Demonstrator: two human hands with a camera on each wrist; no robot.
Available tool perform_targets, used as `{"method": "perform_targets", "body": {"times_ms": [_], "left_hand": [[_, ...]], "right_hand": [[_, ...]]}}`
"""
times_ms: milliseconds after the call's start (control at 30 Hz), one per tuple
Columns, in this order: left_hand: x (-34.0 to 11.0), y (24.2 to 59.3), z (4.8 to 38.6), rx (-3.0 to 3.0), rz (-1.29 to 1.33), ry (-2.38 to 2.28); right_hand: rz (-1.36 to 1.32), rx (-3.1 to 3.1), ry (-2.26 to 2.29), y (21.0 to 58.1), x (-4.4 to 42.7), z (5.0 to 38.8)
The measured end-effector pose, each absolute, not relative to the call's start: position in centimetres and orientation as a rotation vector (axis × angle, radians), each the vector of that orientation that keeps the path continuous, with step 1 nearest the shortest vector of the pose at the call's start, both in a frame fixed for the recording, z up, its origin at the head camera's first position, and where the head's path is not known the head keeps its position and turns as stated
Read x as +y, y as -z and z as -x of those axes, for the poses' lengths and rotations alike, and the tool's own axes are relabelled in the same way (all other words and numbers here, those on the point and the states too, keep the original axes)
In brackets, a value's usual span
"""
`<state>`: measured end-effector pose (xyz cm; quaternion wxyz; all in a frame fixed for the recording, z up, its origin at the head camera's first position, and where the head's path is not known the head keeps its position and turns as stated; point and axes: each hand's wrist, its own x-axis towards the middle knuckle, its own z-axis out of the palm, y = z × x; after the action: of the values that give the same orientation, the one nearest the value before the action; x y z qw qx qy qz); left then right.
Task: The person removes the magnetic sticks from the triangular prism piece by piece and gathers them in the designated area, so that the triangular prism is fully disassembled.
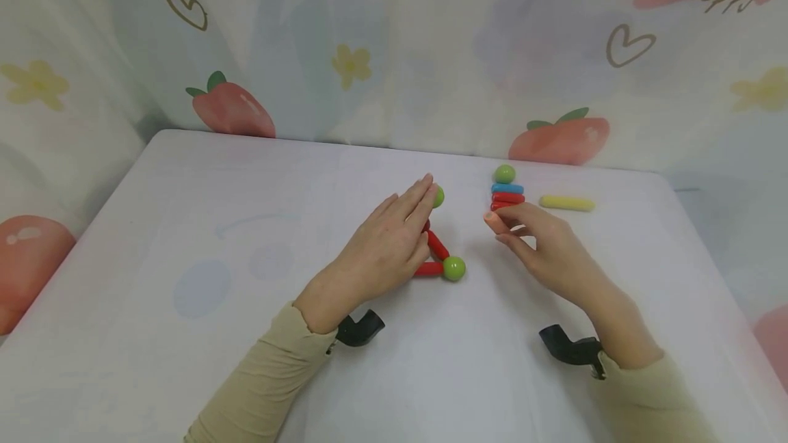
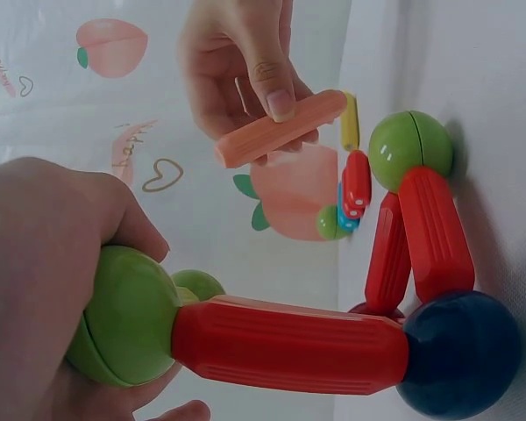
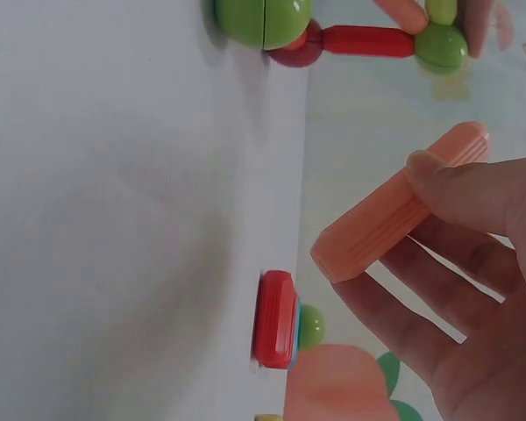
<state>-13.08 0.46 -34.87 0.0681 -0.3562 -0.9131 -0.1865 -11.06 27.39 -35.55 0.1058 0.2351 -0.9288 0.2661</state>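
Note:
Magnetic-looking toy rods and balls form a small frame on the white table. My left hand (image 1: 382, 248) covers much of it from above. In the left wrist view that hand grips a raised green ball (image 2: 131, 311), from which a red rod (image 2: 289, 346) runs down to a dark blue ball (image 2: 460, 355). More red rods (image 2: 437, 232) link along the table to another green ball (image 2: 412, 151). My right hand (image 1: 548, 251) pinches an orange rod (image 3: 399, 206) between thumb and fingers, above the table and apart from the frame.
Behind the right hand lie red rods (image 1: 507, 197), a blue rod (image 1: 507, 189) and a loose green ball (image 1: 505, 173) in a row. A yellow rod (image 1: 566, 203) lies to their right. A patterned cloth (image 1: 418, 53) hangs at the table's back edge.

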Motion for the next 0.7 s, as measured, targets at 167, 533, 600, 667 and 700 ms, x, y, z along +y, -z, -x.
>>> {"method": "perform_targets", "body": {"times_ms": [167,533,600,667,700], "left_hand": [[0.4,35.0,13.2,-2.75,1.078,0.561],[0.4,34.9,13.2,-2.74,1.082,0.552],[0.4,34.9,13.2,-2.742,1.08,0.548],[0.4,34.9,13.2,-2.744,1.079,0.548],[0.4,34.8,13.1,-2.745,1.078,0.548]], "right_hand": [[-0.655,-2.768,-0.729,35.4,28.2,11.2],[-0.545,-2.8,-0.609,35.3,29.6,11.7],[-0.539,-2.797,-0.582,35.3,29.8,11.8],[-0.546,-2.782,-0.546,35.3,30.1,11.9],[-0.548,-2.775,-0.523,35.3,30.2,11.9]]}}
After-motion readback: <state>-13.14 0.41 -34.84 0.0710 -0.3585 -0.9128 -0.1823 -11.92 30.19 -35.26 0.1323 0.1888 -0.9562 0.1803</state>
